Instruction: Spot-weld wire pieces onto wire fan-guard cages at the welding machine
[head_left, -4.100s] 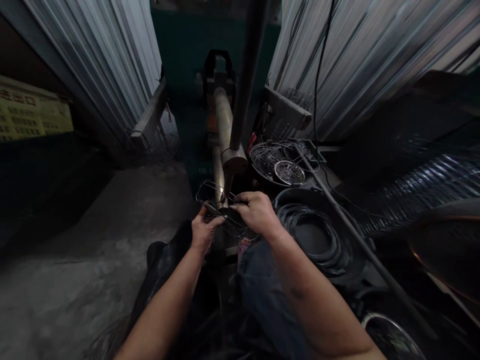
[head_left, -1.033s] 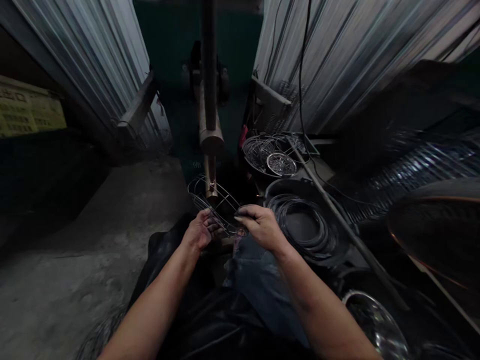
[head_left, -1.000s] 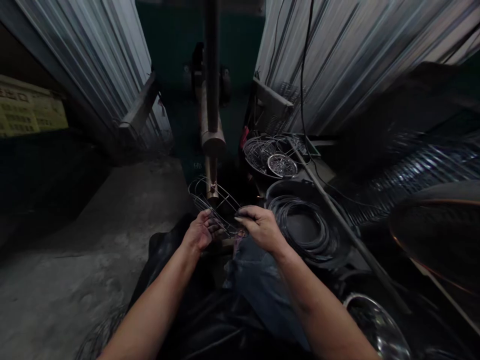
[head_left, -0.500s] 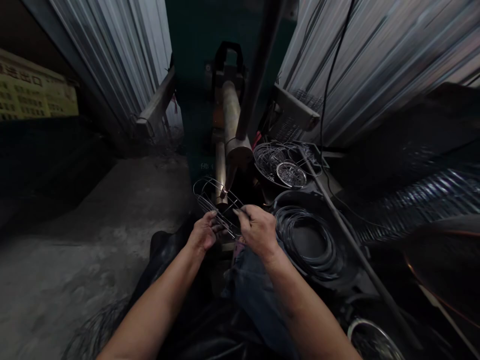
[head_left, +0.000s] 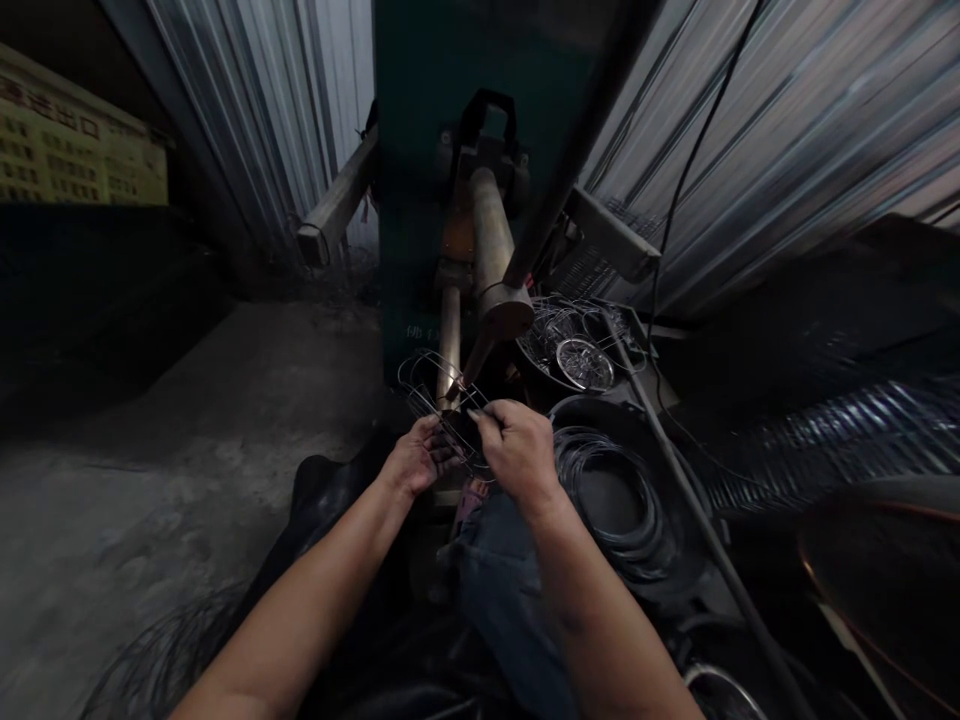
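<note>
Between my hands is a small wire frame of thin bent metal rods, tilted around the tip of a machine's lower brass-coloured arm. My left hand grips its near left side, thumb above and fingers curled beneath. On the right, the thumb and forefinger of my right hand are closed on the frame's near edge; what exactly they pinch is too small to make out. Just above the frame, a pointed electrode slants down from the thicker upper arm, close to the lower arm's end. Whether they touch is unclear.
To the right stand a tub holding coiled wire and a pan with wire pieces and a round wire ring. A long bar runs beside them. Wooden beams flank the green machine. A yellow crate sits at left.
The view has shifted, so the machine appears farther right. Both hands keep their hold on the wire frame, which has turned slightly at the electrode tip.
</note>
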